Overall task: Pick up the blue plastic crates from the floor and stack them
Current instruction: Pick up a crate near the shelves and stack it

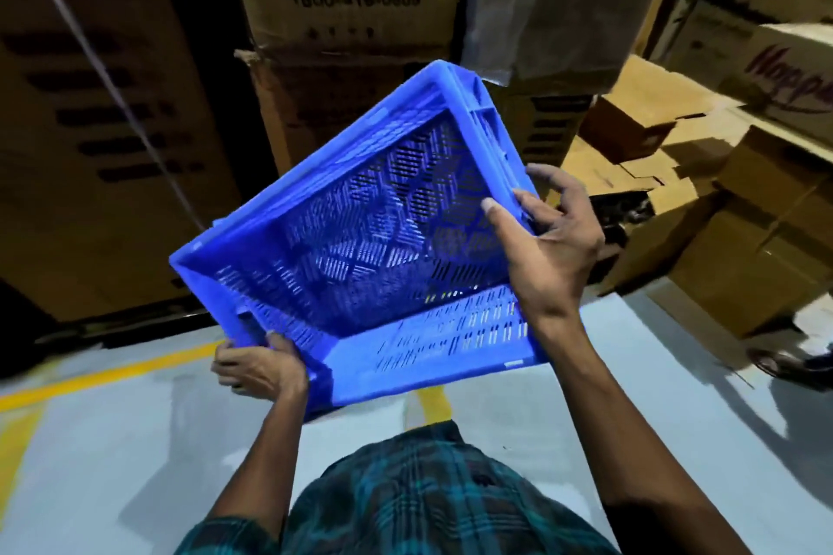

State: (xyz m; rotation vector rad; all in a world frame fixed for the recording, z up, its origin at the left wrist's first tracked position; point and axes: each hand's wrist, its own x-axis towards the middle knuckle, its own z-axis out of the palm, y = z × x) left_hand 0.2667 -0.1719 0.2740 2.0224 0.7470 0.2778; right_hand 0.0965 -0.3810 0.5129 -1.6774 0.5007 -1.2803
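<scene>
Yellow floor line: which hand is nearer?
Left. The left hand grips the crate at its low corner just above the yellow line; the right hand holds the far side, higher up.

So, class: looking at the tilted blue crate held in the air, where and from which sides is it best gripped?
Grip the blue crate by its thick rim, from two opposite sides. The left hand takes the near lower corner and the right hand the right edge. The slotted walls probably offer poor purchase, while the solid rim suits curled fingers and likely steadies the tilt.
</scene>
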